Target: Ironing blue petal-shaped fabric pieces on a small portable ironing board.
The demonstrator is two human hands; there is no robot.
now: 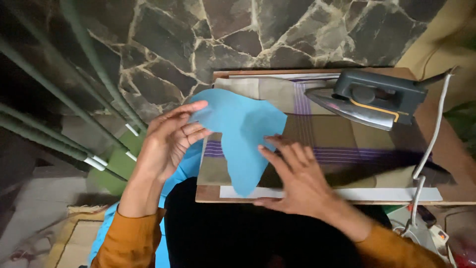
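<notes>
- left hand [171,136] pinches blue cloth [243,134] at its edge, fingers clamped, holding it taut
- right hand [292,173] lies flat, fingers spread, seemingly pinning cloth to the board [446,149]
- iron [372,97] parked aside

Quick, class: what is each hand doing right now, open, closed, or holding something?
Left hand: pinching the edge of the light blue cloth.
Right hand: open, flat, pressing the cloth onto the board.

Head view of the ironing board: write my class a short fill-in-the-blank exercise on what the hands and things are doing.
1. The left hand lifts one edge of a ____ cloth.
2. The right hand presses flat on that cloth, over a ____ pad with purple lines.
3. The iron rests at the board's far end, its white ____ trailing off.

Missing words: blue; striped; cord
</notes>
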